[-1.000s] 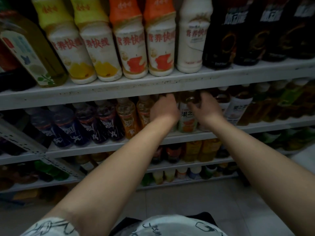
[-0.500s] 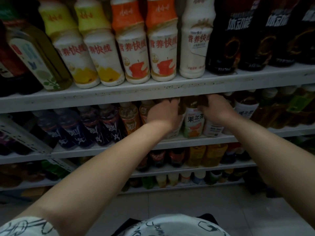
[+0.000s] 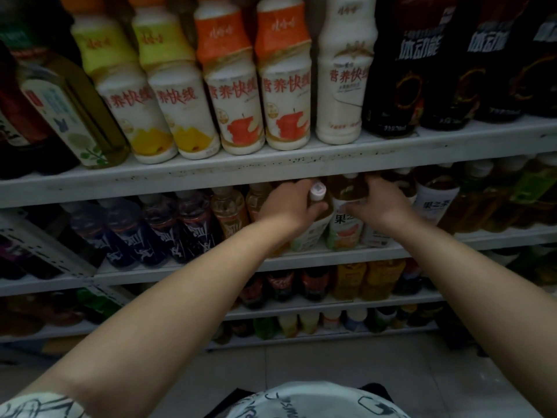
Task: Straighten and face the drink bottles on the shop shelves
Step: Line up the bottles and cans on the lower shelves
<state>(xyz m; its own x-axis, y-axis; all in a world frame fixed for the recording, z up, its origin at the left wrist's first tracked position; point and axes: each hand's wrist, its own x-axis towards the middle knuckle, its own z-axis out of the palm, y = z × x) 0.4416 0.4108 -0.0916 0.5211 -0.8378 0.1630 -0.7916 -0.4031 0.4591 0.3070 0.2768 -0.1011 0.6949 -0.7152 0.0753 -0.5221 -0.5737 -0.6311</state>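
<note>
On the second shelf [image 3: 331, 256] stand tea bottles with white labels. My left hand [image 3: 289, 203] grips the neck of one white-capped tea bottle [image 3: 313, 233], which tilts forward toward me. My right hand [image 3: 376, 203] holds the neighbouring tea bottle [image 3: 346, 227] by its shoulder; that one stands upright with its label facing out. Another bottle of the same tea [image 3: 434, 203] stands just to the right of my right hand.
The top shelf [image 3: 271, 167] carries white milk-drink bottles [image 3: 235, 98] with yellow and orange tops, and black bottles [image 3: 401, 73] to the right. Dark purple bottles [image 3: 156, 227] lean at the left of the second shelf. Lower shelves hold cola and orange drinks. Tiled floor lies below.
My left hand has pulled a white-capped bottle forward so its cap now shows and it tilts. My right hand has closed on the neighbouring bottle. The view has shifted closer.
</note>
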